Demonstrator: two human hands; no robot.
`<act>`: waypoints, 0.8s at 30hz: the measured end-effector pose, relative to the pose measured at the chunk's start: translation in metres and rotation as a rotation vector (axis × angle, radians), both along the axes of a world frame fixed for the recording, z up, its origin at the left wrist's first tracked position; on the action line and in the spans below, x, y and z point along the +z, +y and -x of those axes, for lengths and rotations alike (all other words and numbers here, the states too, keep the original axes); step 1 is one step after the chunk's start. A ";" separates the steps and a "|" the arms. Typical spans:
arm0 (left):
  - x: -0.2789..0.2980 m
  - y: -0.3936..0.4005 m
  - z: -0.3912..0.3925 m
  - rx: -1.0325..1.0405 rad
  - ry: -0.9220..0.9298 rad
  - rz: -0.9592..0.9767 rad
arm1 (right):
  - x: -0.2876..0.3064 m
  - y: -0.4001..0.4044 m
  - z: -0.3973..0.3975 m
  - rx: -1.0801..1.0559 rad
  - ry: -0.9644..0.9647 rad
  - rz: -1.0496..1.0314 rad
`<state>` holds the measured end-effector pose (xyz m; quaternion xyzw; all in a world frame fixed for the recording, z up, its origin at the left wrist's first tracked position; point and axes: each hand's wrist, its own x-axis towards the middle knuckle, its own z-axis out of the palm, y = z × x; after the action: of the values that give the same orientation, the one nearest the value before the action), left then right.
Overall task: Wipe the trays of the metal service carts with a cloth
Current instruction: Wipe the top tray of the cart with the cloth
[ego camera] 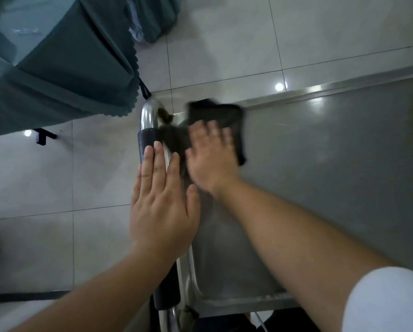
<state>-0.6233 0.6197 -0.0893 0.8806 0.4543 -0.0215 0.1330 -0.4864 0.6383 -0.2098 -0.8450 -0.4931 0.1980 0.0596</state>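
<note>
Right fingers: those of the right hand (pixel 211 155) are spread flat and pressed palm-down on a dark cloth (pixel 221 118); blurred, so how the tips lie cannot be told.
Left fingers: those of the left hand (pixel 161 204) are straight and close together, thumb held out to the side, palm flat on top of the cart handle (pixel 150 130); the fingertips reach the handle's black grip sleeve, not curled round it.
Cloth: dark, crumpled, partly under the right hand, lying in the far left corner of the tray (pixel 332 164), one edge sticking out past the fingers toward the tray's far rim.
Tray: the top metal tray of the cart, shallow with a raised rim; its bare dull surface stretches away to the right; only the cloth and the right hand lie in it.
Handle: a shiny curved tube just beside the tray's left edge, black sleeves over its near and far parts.
Sleeve: a white sleeve (pixel 387 300) covers the right upper arm at the lower right.
Surroundings: a pale tiled floor (pixel 224 44) under the cart; a surface draped in a teal cloth cover (pixel 57 68) with a scalloped hem at the upper left.
</note>
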 end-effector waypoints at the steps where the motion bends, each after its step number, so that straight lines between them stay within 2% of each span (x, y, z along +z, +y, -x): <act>1: 0.000 -0.001 0.000 -0.001 0.008 -0.003 | 0.002 0.009 0.018 0.167 0.037 0.000; 2: 0.000 -0.001 -0.001 -0.004 0.018 -0.005 | 0.003 0.017 0.028 0.287 0.060 0.002; 4: 0.000 -0.001 -0.001 -0.008 0.025 -0.005 | 0.003 0.023 0.029 0.399 0.074 -0.003; 8: -0.002 0.000 -0.001 -0.005 0.006 -0.015 | -0.004 0.010 -0.022 0.433 0.044 -0.054; 10: -0.003 0.000 -0.001 0.004 -0.005 -0.018 | -0.010 -0.002 -0.074 0.230 -0.019 -0.057; 13: -0.005 0.000 0.000 -0.004 -0.015 -0.009 | -0.016 -0.030 -0.164 -0.267 -0.112 -0.048; 15: -0.005 0.000 0.001 0.004 -0.025 0.004 | -0.016 -0.048 -0.205 -0.530 -0.107 0.026; 18: -0.005 0.000 0.002 0.008 -0.029 0.023 | -0.012 -0.047 -0.208 -0.677 -0.056 0.117; 20: -0.006 0.001 0.002 0.008 -0.028 0.025 | -0.010 -0.031 -0.173 -0.553 -0.053 0.101; 24: -0.006 0.001 0.001 0.009 -0.017 0.032 | -0.008 -0.007 -0.048 0.029 0.001 0.055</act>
<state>-0.6244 0.6206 -0.0953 0.8764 0.4568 -0.0207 0.1510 -0.4385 0.6315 -0.2178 -0.8391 -0.4995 0.2126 0.0338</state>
